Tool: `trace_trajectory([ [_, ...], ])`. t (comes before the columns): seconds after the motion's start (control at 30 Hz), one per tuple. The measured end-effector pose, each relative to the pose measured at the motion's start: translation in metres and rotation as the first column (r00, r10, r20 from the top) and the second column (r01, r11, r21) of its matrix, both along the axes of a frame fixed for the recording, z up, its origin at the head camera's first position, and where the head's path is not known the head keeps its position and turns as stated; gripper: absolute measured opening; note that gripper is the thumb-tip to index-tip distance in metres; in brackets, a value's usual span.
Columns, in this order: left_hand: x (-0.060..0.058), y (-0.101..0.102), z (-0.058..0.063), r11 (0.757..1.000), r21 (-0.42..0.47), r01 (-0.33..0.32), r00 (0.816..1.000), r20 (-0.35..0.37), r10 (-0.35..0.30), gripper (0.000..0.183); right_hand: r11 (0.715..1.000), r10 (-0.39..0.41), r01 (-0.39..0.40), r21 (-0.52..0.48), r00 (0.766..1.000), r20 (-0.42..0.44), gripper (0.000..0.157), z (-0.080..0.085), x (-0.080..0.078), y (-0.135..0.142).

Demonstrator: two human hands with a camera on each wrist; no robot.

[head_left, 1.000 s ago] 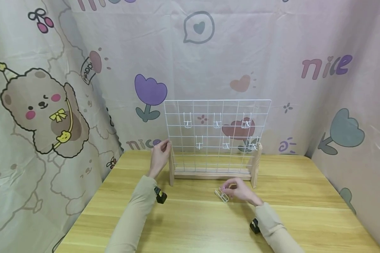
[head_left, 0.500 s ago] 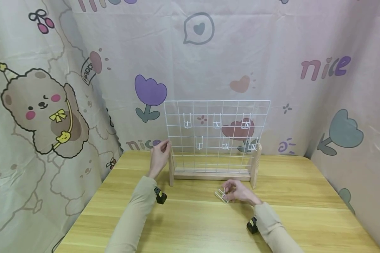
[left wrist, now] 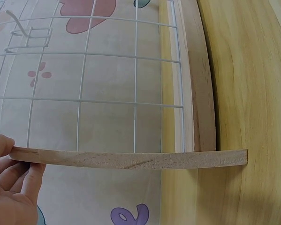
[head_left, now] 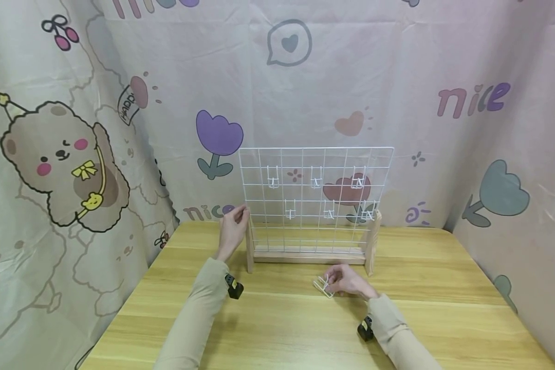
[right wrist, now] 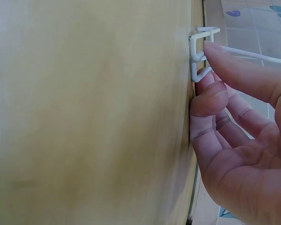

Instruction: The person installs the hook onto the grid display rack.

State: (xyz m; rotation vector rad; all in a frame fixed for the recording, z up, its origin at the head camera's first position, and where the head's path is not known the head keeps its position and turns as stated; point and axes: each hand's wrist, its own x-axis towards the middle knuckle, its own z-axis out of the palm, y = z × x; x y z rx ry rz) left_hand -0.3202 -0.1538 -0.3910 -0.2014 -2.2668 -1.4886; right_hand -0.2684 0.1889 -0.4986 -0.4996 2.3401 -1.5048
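Observation:
A white wire grid panel (head_left: 315, 148) stands upright in a wooden base (head_left: 310, 257). Several white wire hooks (head_left: 316, 182) hang on it in two rows. My left hand (head_left: 233, 231) pinches the top of the left wooden upright (left wrist: 131, 160), thumb on one side and fingers on the other. In front of the stand, my right hand (head_left: 349, 281) holds a loose white wire hook (right wrist: 193, 58) between thumb and fingers, low at the tabletop. The hook's long prong points toward the grid in the right wrist view, and its rectangular back is partly covered by my thumb.
The wood-grain table (head_left: 277, 318) extends around the stand. Close behind it hangs a printed curtain (head_left: 287, 97), which also runs along the left and right sides. The right wooden upright (head_left: 372, 244) stands just beyond my right hand.
My right hand has lowered slightly and its fingers have closed in around the loose hook, which has turned a little. The left hand has kept its place on the upright.

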Motion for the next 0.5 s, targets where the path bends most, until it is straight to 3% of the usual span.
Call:
trace_trajectory([
  [0.5,0.0005,0.0007,-0.0003,1.000,0.009,0.001,1.000,-0.009,-0.001,0.036,1.000,-0.008,0.008,-0.004,0.999,0.037,0.021,-0.0018,0.0012,0.0023],
])
